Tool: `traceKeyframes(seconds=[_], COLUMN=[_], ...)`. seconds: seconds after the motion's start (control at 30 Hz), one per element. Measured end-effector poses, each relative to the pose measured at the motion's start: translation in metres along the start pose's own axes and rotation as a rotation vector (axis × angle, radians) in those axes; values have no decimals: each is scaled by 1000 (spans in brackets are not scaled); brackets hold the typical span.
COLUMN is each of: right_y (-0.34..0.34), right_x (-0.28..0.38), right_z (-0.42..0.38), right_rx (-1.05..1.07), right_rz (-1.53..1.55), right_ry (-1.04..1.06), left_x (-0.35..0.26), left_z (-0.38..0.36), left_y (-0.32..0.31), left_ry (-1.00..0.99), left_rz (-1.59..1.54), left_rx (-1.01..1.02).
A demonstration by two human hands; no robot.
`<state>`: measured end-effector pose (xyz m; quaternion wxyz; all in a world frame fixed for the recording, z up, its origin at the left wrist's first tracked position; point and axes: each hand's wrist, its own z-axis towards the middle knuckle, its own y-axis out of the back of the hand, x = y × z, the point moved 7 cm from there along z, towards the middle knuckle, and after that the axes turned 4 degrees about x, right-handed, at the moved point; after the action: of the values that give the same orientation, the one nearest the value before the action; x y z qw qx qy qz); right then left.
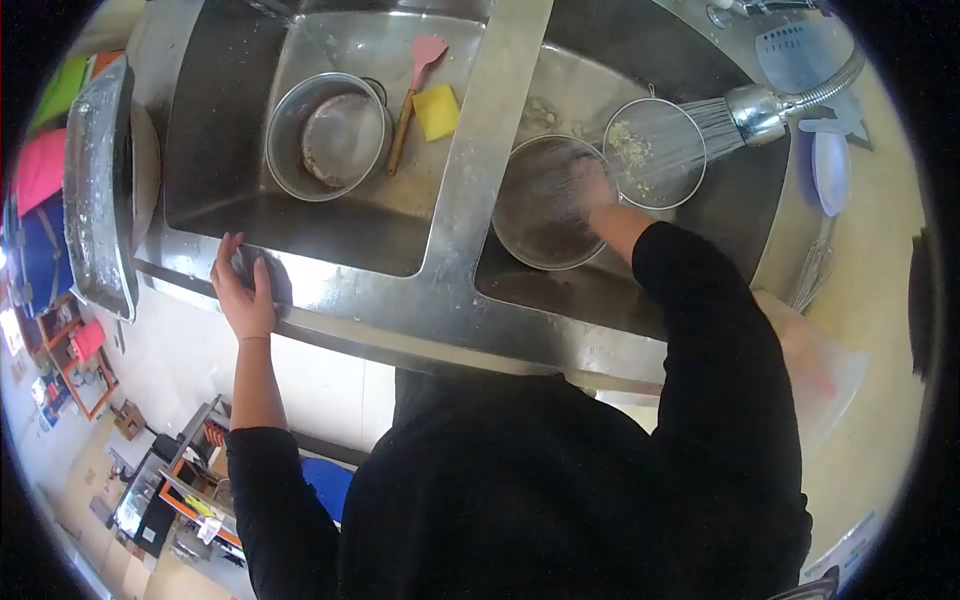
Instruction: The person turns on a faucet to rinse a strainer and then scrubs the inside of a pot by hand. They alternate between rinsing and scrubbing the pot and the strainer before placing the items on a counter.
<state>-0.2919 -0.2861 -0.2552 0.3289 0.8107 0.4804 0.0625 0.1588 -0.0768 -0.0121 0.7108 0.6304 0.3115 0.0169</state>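
Right fingers [592,182]: down inside the round pan [525,225], blurred by motion and water; I cannot tell whether they are wide, narrow or gripping something.
Left fingers [228,250]: spread wide over the front rim of the steel sink [340,285], thumb held apart from the rest, at the lower edge of the left basin.
Round pan: in the right basin, at the basin's nine o'clock side, its wide rim facing up toward me.
Strainer [690,170]: at the pan's two o'clock, right beside its rim, with pale yellow bits [629,145] gathered in its left part.
Shower head [757,115]: just beyond the strainer toward three o'clock, pointing left on its ribbed hose [835,85], its streams fanning across the strainer toward my right fingers.
Pot [375,150]: in the left basin, its inner surface marked with pale residue.
Spatula [405,125]: at the pot's two o'clock, pink head away from me, wooden handle toward me.
Sponge [436,111]: yellow, beside the spatula toward three o'clock.
Tray [97,190]: wet metal, at nine o'clock beyond the left basin.
Whisk [812,270]: on the bench [880,290], between three and four o'clock from the pan.
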Motion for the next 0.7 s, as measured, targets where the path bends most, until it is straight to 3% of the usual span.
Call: traceKeyframes(seconds=[0.13, 0.23, 0.4, 0.47, 0.53, 0.63, 0.7], right_y=[-36, -54, -31, -49, -88, -30, -15], right_x=[29, 81, 122, 117, 84, 45, 16], right_z=[-22, -8, 53, 90, 131, 79, 42], right_rx=[275, 348, 157, -147, -341, -72, 24], right_rz=[319, 424, 1073, 1562, 1718, 674, 466], right_ry=[-6, 208, 73, -54, -307, -395, -423], left_x=[-1, -2, -2, -3, 0, 0, 0], left_z=[0, 0, 1, 1, 0, 1, -1], left_y=[-1, 0, 1, 0, -1, -1, 0], left_ry=[11, 5, 17, 4, -4, -28, -26], left_rz=[15, 29, 28, 25, 20, 32, 33], left_rx=[9, 10, 12, 16, 8, -2, -1])
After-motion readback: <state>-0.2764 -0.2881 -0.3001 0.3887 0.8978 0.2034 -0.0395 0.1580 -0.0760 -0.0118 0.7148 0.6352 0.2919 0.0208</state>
